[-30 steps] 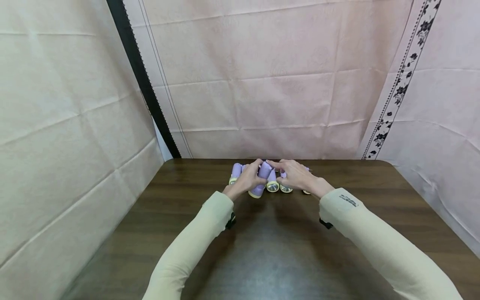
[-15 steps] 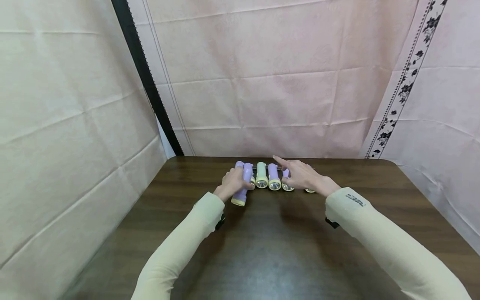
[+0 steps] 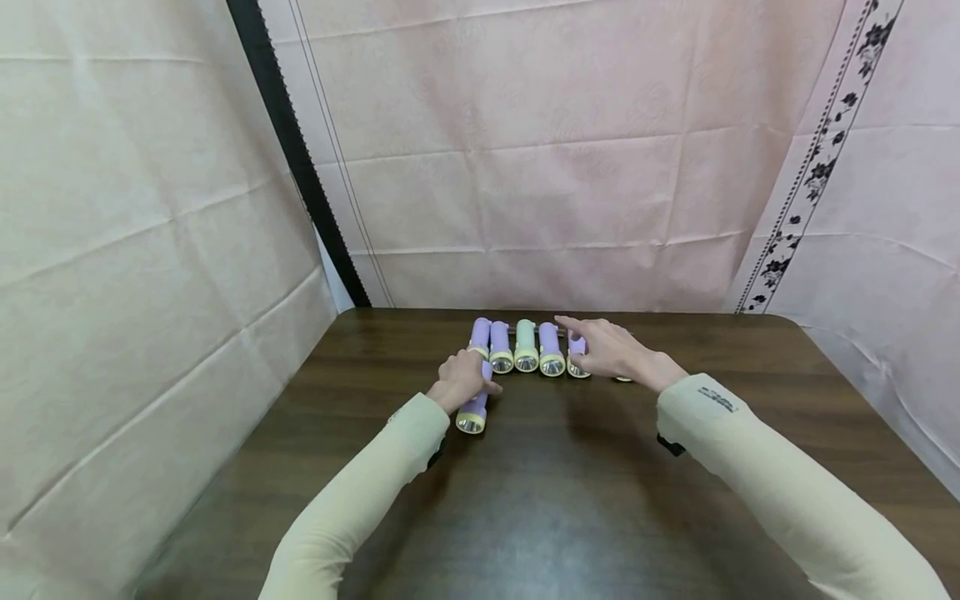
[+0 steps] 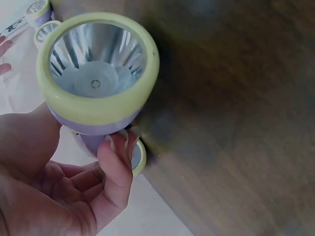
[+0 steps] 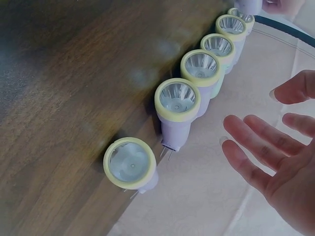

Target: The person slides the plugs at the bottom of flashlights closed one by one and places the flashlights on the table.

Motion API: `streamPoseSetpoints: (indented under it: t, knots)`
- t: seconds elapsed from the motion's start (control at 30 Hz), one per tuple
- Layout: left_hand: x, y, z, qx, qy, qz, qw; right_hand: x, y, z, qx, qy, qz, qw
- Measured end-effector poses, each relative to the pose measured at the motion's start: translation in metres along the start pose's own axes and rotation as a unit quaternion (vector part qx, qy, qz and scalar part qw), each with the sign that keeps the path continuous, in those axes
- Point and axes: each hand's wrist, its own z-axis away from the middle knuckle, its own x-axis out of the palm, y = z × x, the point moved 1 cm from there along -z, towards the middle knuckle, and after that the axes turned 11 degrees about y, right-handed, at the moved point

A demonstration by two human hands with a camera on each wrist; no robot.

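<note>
My left hand (image 3: 459,379) grips a purple flashlight (image 3: 472,414) with a pale yellow rim, in front of the row's left end. In the left wrist view its lens (image 4: 96,73) faces the camera, with thumb and fingers around the body below the head. Fingers spread, my right hand (image 3: 611,348) hovers over the row's right side and holds nothing. A purple flashlight (image 5: 176,130) stands nearest it in the right wrist view, and another flashlight (image 5: 130,164) lies apart, farther right. Thin metal prongs show at the tail ends of both.
Along the table's far edge lies a row of flashlights, one of them mint green (image 3: 525,335) among purple ones (image 3: 550,340). Pale cloth (image 3: 525,208) hangs right behind the brown wooden table (image 3: 510,517), and more cloth (image 3: 150,250) hangs at the left.
My left hand has carried the flashlight left and nearer to me, and its lens now shows. My right hand, earlier close to that flashlight's end, is now apart from it, slightly farther right.
</note>
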Motion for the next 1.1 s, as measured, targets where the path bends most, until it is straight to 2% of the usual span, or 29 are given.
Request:
streamPoseSetpoints:
  t: [0.33, 0.63, 0.77, 0.83, 0.93, 1.1]
  knots:
    - [0.006, -0.003, 0.001, 0.001, -0.014, -0.017, 0.9997, 0.002, 0.005, 0.001, -0.002, 0.005, 0.003, 1.000]
    - [0.005, -0.001, 0.002, 0.001, -0.005, -0.001, 1.0000, 0.005, 0.011, 0.003, -0.011, 0.018, 0.003, 1.000]
    - [0.004, -0.003, -0.002, -0.010, -0.018, 0.021, 0.9996, 0.003, 0.014, 0.002, -0.003, 0.011, 0.004, 1.000]
    - [0.003, -0.006, -0.006, -0.016, -0.023, 0.032, 0.9991, 0.002, 0.015, 0.002, 0.000, 0.007, 0.003, 1.000]
    - [-0.001, -0.011, -0.016, -0.017, -0.013, 0.032, 0.9993, 0.002, 0.017, 0.002, 0.002, 0.004, -0.001, 1.000]
    - [-0.011, -0.014, -0.045, -0.007, 0.053, 0.034, 0.9980, 0.002, 0.018, 0.003, 0.000, 0.004, -0.006, 1.000]
